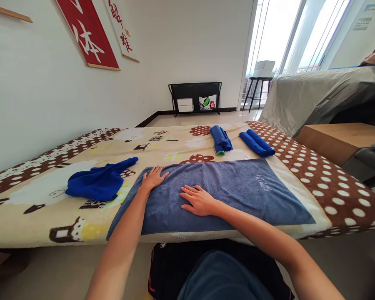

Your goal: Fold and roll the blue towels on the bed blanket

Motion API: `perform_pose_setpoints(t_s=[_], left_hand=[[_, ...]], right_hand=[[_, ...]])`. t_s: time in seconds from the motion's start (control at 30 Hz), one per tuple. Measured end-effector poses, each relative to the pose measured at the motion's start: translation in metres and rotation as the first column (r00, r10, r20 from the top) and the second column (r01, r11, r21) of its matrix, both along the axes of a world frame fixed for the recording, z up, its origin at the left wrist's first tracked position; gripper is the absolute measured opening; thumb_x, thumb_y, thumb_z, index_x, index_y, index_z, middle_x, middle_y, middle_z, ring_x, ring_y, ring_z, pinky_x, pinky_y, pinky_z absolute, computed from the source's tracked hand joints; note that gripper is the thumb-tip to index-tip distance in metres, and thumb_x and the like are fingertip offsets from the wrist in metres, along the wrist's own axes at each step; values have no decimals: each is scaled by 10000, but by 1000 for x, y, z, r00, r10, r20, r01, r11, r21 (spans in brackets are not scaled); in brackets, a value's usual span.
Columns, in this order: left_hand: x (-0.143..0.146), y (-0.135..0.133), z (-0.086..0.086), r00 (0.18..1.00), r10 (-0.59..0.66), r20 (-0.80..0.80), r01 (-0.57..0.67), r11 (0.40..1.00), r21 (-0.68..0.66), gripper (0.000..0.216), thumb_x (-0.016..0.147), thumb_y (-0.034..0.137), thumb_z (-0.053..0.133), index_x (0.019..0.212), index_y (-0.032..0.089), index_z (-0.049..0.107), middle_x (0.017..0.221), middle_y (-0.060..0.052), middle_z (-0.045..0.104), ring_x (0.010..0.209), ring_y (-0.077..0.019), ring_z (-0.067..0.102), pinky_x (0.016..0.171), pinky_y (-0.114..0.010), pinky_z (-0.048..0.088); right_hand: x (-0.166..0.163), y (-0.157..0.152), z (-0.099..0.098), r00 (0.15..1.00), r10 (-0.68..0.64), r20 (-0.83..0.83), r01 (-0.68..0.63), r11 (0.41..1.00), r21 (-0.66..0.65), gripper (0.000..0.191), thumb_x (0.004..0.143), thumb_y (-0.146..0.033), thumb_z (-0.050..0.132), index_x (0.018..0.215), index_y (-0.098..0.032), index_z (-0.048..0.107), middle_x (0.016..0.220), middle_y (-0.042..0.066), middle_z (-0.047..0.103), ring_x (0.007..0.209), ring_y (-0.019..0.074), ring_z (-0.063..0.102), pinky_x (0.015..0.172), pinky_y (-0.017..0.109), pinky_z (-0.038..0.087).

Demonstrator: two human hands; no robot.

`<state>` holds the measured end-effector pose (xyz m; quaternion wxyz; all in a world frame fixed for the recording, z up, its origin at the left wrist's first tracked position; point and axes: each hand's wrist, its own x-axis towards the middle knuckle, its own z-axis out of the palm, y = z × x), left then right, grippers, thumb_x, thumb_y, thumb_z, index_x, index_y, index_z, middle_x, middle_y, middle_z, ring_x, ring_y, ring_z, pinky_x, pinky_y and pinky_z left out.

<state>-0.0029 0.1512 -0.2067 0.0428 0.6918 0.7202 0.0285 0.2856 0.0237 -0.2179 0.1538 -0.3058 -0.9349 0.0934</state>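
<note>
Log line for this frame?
left hand flat on grey-blue towel far corner | right hand flat mid-towel | crumpled blue cloth beside towel, untouched

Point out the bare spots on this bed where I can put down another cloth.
Free: the blanket left of the crumpled blue cloth, the back strip between that cloth and the rolled towels, and the dotted edge right of the big towel. Crowded: the front middle, where the left hand and right hand lie flat on the big towel.

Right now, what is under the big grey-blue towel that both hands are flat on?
The towel lies on the patterned blanket, which shows past its edges. Anything else beneath it is covered. The left hand and right hand lie flat on top.
</note>
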Motion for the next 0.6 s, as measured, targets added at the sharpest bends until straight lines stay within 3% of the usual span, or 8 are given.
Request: perform_pose_setpoints(t_s=[0.1, 0.27, 0.4, 0.47, 0.6], left_hand=[[-15, 0, -2, 998, 61, -10, -61, 998, 22, 725, 944, 682, 300, 1538, 274, 386, 1644, -84, 309, 1513, -337, 258, 1186, -608, 226], [-23, -8, -5, 970, 242, -18, -234, 955, 181, 711, 991, 515, 165, 1487, 78, 426, 1600, -235, 333, 1488, -409, 254, 1142, -667, 219], [-13, -11, -7, 995, 96, -30, -87, 971, 221, 607, 999, 416, 194, 1363, 109, 570, 1554, -163, 445, 1475, -308, 318, 1217, -486, 191], [-9, -8, -9, 999, 27, -28, -22, 982, 189, 585, 994, 445, 238, 1375, 152, 571, 1535, -120, 486, 1445, -274, 378, 1202, -425, 249], [-12, 0, -11, 999, 53, -11, -52, 991, 119, 690, 990, 558, 201, 1514, 163, 415, 1619, -111, 360, 1490, -304, 307, 1203, -533, 231]], right_hand=[[11, -10, 1, 998, 57, -31, -56, 998, 27, 521, 1026, -488, 431, 1441, -181, 499, 1537, 136, 455, 1449, 248, 388, 1183, 483, 288], [35, -25, 8, 995, 66, -69, -61, 995, 78, 316, 971, -397, 561, 1191, -182, 633, 1227, 108, 648, 1108, 212, 591, 977, 367, 425], [35, -28, 11, 996, 38, -83, -30, 995, 91, 271, 998, -394, 520, 941, -180, 676, 935, 73, 671, 915, 186, 594, 850, 324, 434], [31, -27, 11, 995, 18, -100, -8, 995, 100, 307, 1017, -409, 484, 1032, -179, 688, 1038, 90, 688, 980, 195, 603, 891, 336, 435], [26, -28, 8, 995, 85, -46, -81, 993, 88, 513, 1019, -516, 451, 1445, -239, 515, 1499, 109, 501, 1363, 246, 463, 1091, 418, 363]])
